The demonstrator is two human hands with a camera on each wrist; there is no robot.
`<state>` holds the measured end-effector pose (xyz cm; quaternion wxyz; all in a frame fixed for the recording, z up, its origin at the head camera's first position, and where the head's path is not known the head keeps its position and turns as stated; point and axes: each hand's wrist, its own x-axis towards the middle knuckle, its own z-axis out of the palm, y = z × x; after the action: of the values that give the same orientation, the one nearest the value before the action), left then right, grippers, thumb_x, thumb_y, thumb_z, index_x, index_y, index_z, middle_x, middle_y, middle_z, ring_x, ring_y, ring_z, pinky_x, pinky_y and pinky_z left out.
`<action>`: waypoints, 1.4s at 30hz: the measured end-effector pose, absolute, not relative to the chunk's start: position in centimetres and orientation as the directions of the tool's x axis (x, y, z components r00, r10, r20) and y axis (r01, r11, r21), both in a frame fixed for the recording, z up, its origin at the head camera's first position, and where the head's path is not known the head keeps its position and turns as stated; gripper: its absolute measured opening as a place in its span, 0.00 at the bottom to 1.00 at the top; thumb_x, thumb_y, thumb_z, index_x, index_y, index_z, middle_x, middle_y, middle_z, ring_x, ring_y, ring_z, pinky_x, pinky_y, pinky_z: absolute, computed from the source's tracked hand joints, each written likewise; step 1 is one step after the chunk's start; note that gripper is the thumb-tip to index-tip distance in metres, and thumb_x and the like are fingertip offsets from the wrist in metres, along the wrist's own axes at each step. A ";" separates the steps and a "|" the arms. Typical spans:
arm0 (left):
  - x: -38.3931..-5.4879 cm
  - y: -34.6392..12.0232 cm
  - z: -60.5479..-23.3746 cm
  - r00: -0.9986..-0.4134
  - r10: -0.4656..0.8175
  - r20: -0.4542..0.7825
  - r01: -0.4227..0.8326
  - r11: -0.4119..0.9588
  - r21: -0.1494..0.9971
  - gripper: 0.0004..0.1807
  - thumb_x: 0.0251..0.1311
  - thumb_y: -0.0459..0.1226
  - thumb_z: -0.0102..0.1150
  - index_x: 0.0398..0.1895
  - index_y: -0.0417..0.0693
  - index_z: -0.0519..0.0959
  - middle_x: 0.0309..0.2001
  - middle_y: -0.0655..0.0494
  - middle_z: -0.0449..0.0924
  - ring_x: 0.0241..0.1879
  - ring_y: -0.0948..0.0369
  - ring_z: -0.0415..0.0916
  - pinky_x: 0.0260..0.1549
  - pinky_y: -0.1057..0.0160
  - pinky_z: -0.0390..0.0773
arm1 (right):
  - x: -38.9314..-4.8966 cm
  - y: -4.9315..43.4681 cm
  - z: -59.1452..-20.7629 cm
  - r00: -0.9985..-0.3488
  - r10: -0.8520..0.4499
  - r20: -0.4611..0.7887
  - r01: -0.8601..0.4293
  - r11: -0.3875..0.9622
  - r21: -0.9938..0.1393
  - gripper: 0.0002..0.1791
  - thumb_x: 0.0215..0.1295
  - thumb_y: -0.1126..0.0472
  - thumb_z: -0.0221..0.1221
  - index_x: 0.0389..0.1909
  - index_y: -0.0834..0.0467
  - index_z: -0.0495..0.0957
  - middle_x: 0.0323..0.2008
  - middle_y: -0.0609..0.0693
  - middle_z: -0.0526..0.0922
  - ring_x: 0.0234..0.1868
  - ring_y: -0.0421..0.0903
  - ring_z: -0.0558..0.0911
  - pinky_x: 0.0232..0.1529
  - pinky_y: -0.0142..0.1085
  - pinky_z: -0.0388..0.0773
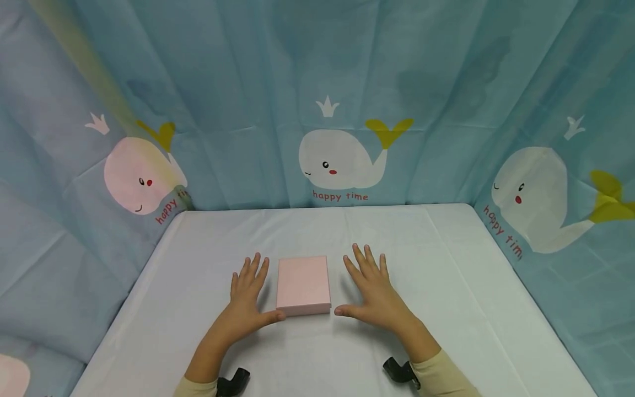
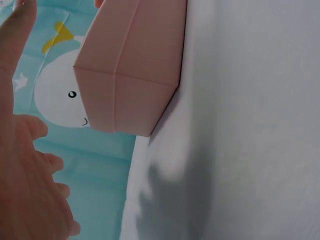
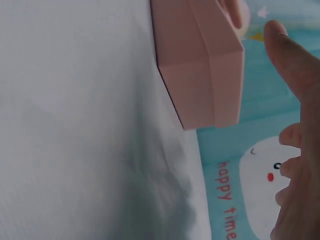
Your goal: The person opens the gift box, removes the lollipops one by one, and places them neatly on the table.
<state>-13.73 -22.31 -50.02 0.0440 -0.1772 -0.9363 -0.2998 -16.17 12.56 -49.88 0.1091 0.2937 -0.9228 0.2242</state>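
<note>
A pink lidded box (image 1: 303, 281) lies flat on the white table between two hands. Just left of it, my left hand (image 1: 248, 303) hovers with its fingers spread, its thumb tip close to the box's near left corner. On the other side my right hand (image 1: 374, 295) is held with fingers fanned out, a small gap from the box. Both wrist views show the lid seam along the box (image 2: 127, 75) and daylight between each hand and the box (image 3: 187, 92). Nothing is held by either hand.
The white table (image 1: 421, 264) carries the box. Blue curtains (image 1: 238, 110) printed with white whales enclose its back and sides. A black wrist camera mount (image 1: 235, 382) sits under the left wrist, another mount (image 1: 398, 370) under the right.
</note>
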 end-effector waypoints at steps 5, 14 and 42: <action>-13.6 -22.2 -50.7 -0.932 0.306 0.195 0.358 0.689 0.630 0.73 0.43 0.53 0.81 0.85 0.61 0.36 0.84 0.52 0.30 0.82 0.45 0.23 0.74 0.27 0.33 | -16.0 11.8 -50.7 -0.834 -0.476 0.277 -0.551 0.719 -0.424 0.65 0.51 0.26 0.68 0.82 0.54 0.51 0.84 0.52 0.39 0.83 0.56 0.34 0.78 0.69 0.33; -13.3 -21.9 -51.7 -0.944 0.300 0.135 0.305 0.643 0.703 0.73 0.45 0.54 0.81 0.84 0.65 0.35 0.84 0.56 0.32 0.82 0.40 0.30 0.71 0.23 0.48 | -16.0 11.5 -52.2 -0.865 -0.455 0.212 -0.482 0.636 -0.602 0.61 0.55 0.31 0.69 0.81 0.59 0.55 0.83 0.53 0.45 0.83 0.60 0.44 0.80 0.64 0.36; -13.2 -20.4 -52.3 -0.974 0.227 0.015 0.141 0.549 0.824 0.61 0.50 0.54 0.78 0.82 0.43 0.53 0.79 0.49 0.58 0.76 0.50 0.60 0.73 0.53 0.65 | -15.1 9.2 -52.9 -0.888 -0.430 0.160 -0.382 0.499 -0.778 0.48 0.60 0.48 0.74 0.76 0.60 0.65 0.79 0.57 0.60 0.80 0.60 0.56 0.80 0.58 0.52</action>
<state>-13.20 -20.38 -52.27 -0.0463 -0.1045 -0.8788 -0.4633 -15.11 9.23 -52.94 -0.0274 0.2346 -0.8653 0.4421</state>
